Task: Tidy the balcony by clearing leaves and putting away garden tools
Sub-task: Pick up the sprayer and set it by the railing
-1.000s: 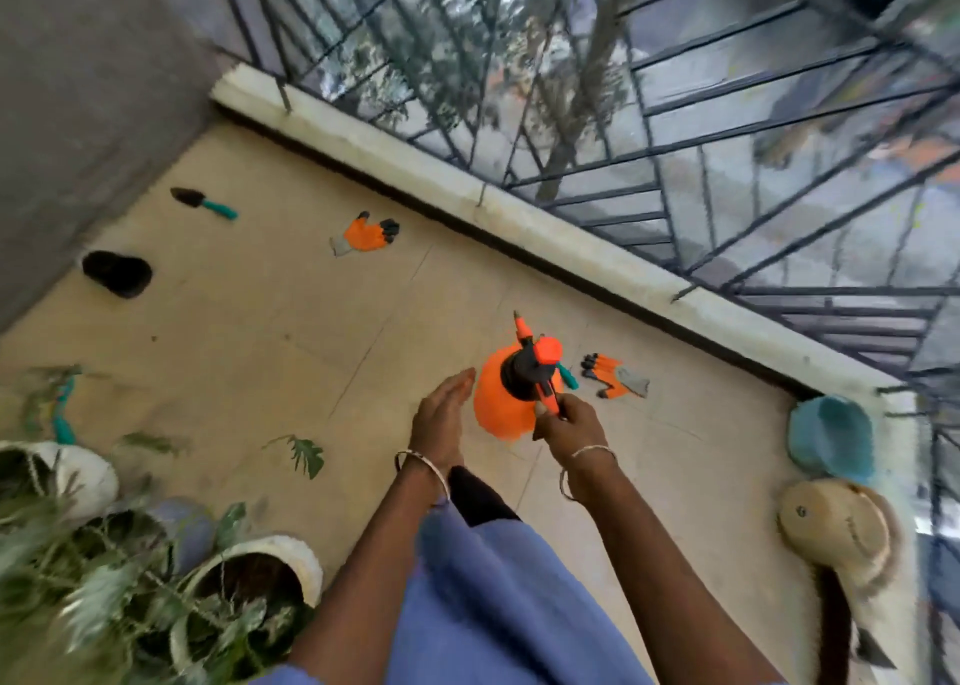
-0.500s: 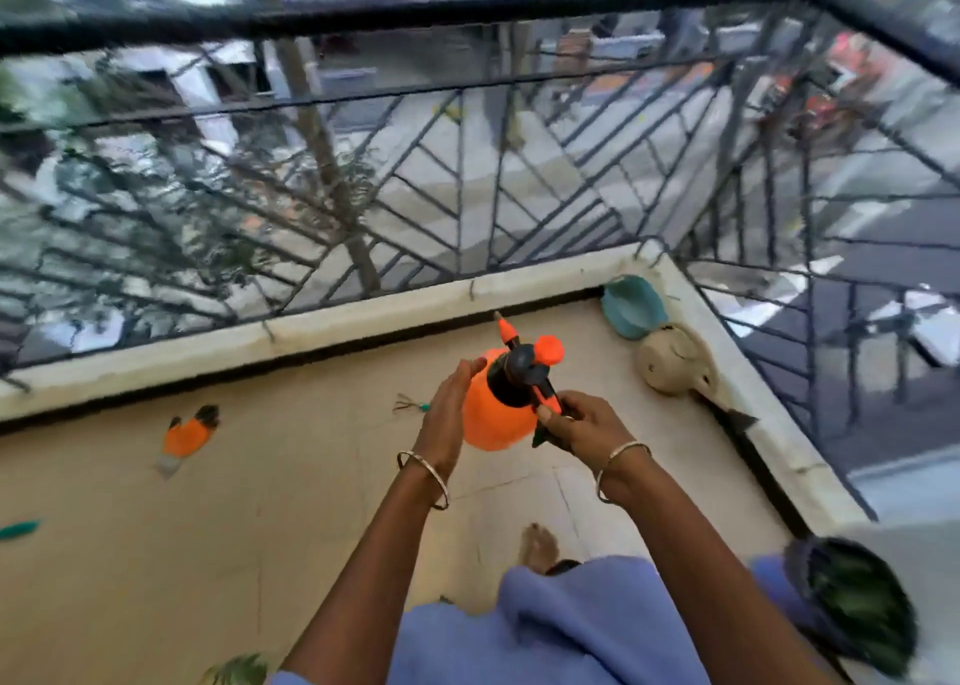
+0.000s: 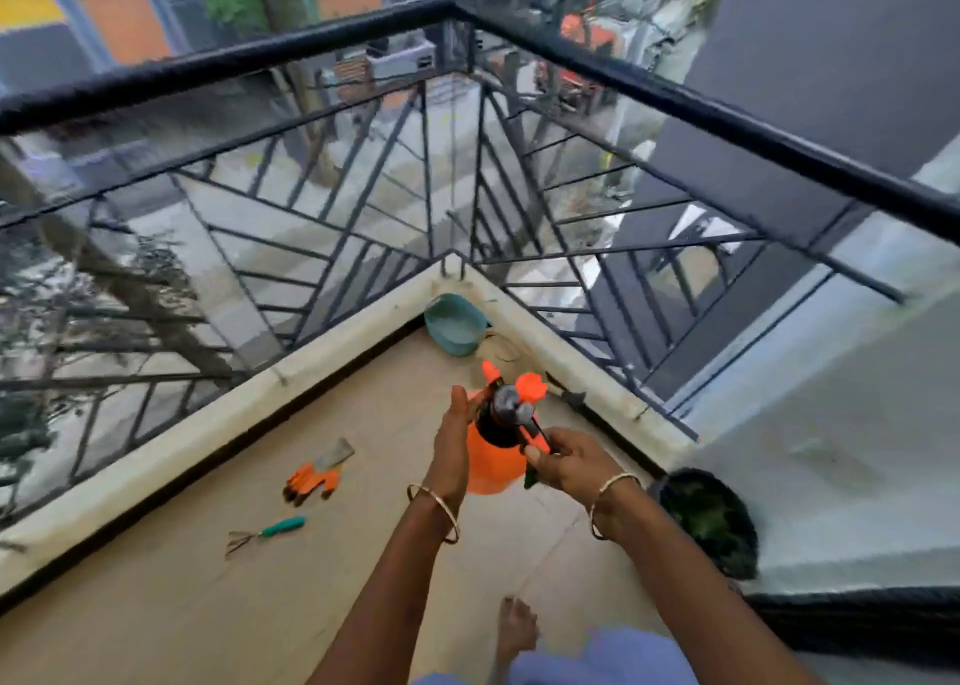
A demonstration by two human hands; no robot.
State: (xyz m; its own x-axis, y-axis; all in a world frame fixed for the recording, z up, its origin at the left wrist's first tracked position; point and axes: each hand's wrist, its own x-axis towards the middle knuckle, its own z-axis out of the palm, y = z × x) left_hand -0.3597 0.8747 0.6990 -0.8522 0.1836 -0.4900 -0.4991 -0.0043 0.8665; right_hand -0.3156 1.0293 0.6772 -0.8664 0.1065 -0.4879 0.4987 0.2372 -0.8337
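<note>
I hold an orange pressure sprayer (image 3: 491, 463) with a black pump head in the air above the balcony floor. My right hand (image 3: 563, 458) grips its orange handle. My left hand (image 3: 451, 440) lies flat against the bottle's left side, fingers straight. An orange garden glove (image 3: 311, 479) lies on the floor to the left. A small hand rake with a teal handle (image 3: 267, 531) lies below the glove.
A teal bowl (image 3: 454, 328) sits in the balcony corner by the white kerb (image 3: 291, 367). Black metal railing (image 3: 467, 164) runs along both sides. A dark pot with a plant (image 3: 709, 520) stands at the right. My bare foot (image 3: 514, 627) is on the floor.
I have turned right toward the balcony corner, carrying the sprayer lifted off the floor. The glove and rake now lie to my left. The straw hat is out of sight.
</note>
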